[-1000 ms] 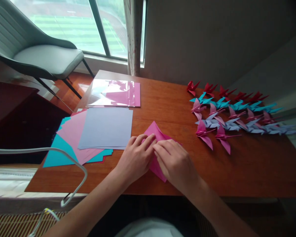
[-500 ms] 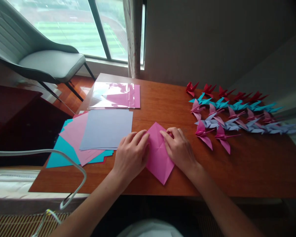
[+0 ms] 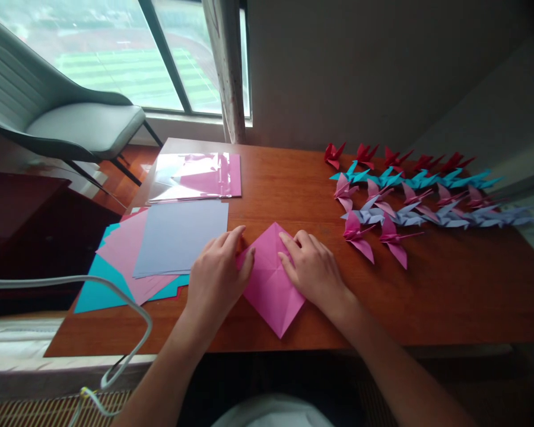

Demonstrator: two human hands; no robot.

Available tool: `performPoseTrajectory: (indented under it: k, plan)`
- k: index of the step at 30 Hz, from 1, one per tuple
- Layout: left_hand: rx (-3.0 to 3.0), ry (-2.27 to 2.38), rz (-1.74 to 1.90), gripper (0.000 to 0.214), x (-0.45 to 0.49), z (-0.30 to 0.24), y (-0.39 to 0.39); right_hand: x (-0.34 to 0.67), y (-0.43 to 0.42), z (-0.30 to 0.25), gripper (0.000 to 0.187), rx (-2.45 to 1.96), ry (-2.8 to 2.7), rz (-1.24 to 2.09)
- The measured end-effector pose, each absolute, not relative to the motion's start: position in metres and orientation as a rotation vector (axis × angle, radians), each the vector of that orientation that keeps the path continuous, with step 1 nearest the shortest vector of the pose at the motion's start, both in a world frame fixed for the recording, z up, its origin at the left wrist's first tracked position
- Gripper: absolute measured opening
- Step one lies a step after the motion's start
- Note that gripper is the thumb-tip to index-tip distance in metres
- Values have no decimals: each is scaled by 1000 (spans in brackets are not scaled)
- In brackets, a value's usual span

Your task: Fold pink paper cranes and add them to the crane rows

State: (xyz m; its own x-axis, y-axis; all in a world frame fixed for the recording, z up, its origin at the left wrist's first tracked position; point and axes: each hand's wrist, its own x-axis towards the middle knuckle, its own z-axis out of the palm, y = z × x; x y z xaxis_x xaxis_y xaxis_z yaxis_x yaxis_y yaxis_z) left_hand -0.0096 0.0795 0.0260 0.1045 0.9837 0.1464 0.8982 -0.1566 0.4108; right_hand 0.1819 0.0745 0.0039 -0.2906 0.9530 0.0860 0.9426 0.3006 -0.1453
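Observation:
A pink square of origami paper [image 3: 267, 296] lies on the table with one corner toward me, fold creases crossing at its middle. My left hand [image 3: 218, 273] is at its left corner, thumb and forefinger apart, the thumb over the paper's edge. My right hand [image 3: 315, 267] rests on the right part of the sheet with thumb and forefinger spread on its surface. The right corner is hidden beneath that hand. Nearest to my right hand stand two magenta paper cranes [image 3: 358, 237].
Grey-blue paper [image 3: 182, 237] overlaps fanned pink and turquoise sheets [image 3: 104, 284] at left, below a clear packet [image 3: 196, 176] of paper. Rows of red [image 3: 396, 159], turquoise [image 3: 389, 177], pale pink and lavender cranes stand right. A white cable [image 3: 129, 296] crosses the front left.
My left hand has moved left and its thumb and forefinger have parted. The paper now shows wider on its left side. My right thumb and forefinger are farther apart. The view has shifted slightly.

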Motion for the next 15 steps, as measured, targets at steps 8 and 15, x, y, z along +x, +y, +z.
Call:
performPoseTrajectory:
  k: [8,15]
  plan:
    - [2345,2100,233,32,-3,35,74,181,74,2,47,-1810,-2338,156]
    - [2341,2026,154,21,-4,39,75,177,72,2,46,-1821,-2318,136]
